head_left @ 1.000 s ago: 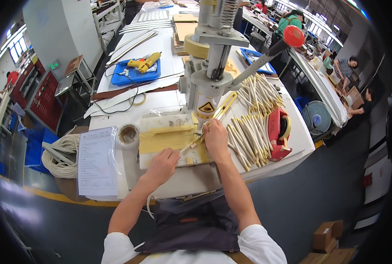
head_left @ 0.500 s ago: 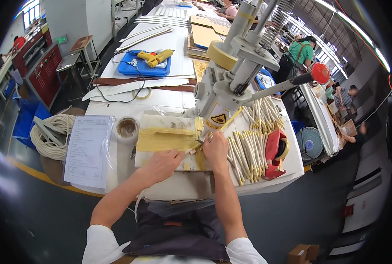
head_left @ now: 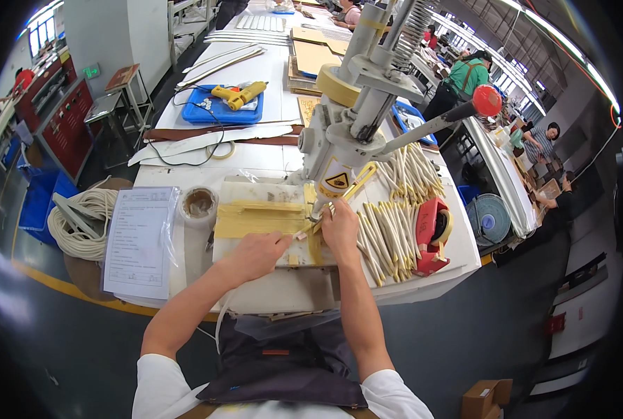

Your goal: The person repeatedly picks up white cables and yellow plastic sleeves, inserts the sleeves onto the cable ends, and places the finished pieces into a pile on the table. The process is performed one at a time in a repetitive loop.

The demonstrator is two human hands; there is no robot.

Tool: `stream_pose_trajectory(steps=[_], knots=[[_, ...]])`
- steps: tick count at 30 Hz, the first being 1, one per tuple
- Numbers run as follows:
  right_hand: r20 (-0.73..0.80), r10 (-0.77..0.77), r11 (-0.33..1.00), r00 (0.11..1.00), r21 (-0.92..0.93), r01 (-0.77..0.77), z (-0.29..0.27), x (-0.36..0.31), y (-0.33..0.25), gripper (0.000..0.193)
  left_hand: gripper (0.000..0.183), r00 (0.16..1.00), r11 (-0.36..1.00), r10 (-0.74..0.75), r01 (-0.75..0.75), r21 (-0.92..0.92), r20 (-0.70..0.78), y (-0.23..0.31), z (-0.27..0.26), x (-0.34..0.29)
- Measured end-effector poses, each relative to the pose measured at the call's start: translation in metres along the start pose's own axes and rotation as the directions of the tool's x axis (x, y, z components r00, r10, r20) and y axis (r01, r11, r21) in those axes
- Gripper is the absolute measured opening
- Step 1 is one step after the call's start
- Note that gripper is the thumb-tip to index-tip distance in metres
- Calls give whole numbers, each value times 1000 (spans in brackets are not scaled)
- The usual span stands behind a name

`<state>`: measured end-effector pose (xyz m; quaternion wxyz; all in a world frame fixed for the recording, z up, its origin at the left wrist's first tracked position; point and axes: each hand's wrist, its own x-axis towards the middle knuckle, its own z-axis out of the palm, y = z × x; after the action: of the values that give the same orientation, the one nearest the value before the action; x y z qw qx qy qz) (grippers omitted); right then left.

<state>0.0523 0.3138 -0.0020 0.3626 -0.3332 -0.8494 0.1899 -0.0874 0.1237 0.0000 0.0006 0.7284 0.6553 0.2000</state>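
My left hand (head_left: pixel 259 253) rests at the front of a board partly covered with yellow tape (head_left: pixel 259 222). Its closed fingertips pinch a thin white cord (head_left: pixel 301 236) beside the foot of a grey lever press (head_left: pixel 339 155). At that foot, my right hand (head_left: pixel 341 229) is closed too, with what its fingers hold mostly hidden. A slim yellow strip-like thing (head_left: pixel 360 181) slants up past the press from beside the right fingers; whether they grip it is unclear. Many white cords with yellow ends (head_left: pixel 388 241) lie right of that hand.
A red tape dispenser (head_left: pixel 431 241) stands at the right. The press's red-knobbed lever (head_left: pixel 487 100) juts rightward. At the left are a clear tape roll (head_left: pixel 199 206), a sleeved paper sheet (head_left: pixel 140 241) and coiled cord (head_left: pixel 81 234). Farther back, a blue tray (head_left: pixel 222 106) holds a yellow glue gun (head_left: pixel 240 95).
The view has shifted slightly. Both hands stay closed at the press foot, nearly in place, and more of the slim yellow thing shows above the right hand.
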Motion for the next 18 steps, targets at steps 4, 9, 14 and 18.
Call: stream_pose_trajectory(steps=[4, 9, 14, 18], knots=[[11, 120, 992, 993, 46, -120, -8, 0, -1, 21, 45, 1000, 1000, -2, 2, -2, 3, 0, 2, 1], [-138, 419, 622, 898, 763, -173, -68, 37, -7, 26, 43, 1000, 1000, -23, 23, -18, 16, -1, 3, 2], [-349, 165, 285, 922, 912, 294, -196, 129, -74, 62, 46, 997, 998, -54, 56, -40, 52, 0, 3, 0], [-33, -206, 390, 978, 914, 113, -253, 173, -112, 40, 48, 997, 999, -43, 45, -27, 59, 5, -2, 5]])
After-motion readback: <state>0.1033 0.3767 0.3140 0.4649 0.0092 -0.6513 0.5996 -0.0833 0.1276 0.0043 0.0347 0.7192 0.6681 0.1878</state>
